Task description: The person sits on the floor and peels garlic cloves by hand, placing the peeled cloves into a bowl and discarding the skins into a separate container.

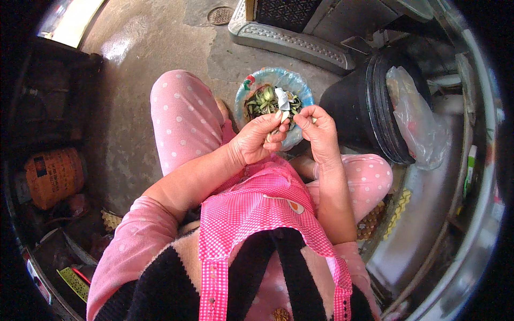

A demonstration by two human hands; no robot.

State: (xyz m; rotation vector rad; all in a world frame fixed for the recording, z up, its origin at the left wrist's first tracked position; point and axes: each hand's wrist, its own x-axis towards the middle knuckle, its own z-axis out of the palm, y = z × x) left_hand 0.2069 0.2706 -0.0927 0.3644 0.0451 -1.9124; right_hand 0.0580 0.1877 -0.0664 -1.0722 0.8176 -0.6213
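Note:
My left hand [261, 136] pinches a small pale green vegetable piece [285, 116] between thumb and forefinger. More pale bits show among its curled fingers. Close beside it, my right hand [320, 127] has thumb and forefinger together at a thin green strip, and a pale bit peeks out by its knuckles. Both hands hover over the near rim of a round bin [307, 94] lined with a clear bluish plastic bag. Inside lie green leafy trimmings [263, 100] and a crumpled white paper or tissue [282, 98]. My fingers partly hide the bin's near side.
To the right, a black bucket [349, 94] stands with a clear plastic bag [417, 120] on it. A grey textured step-like base [289, 42] lies ahead. An orange container [55, 176] is at the left. Egg-tray-like pieces [397, 214] lie by my right knee.

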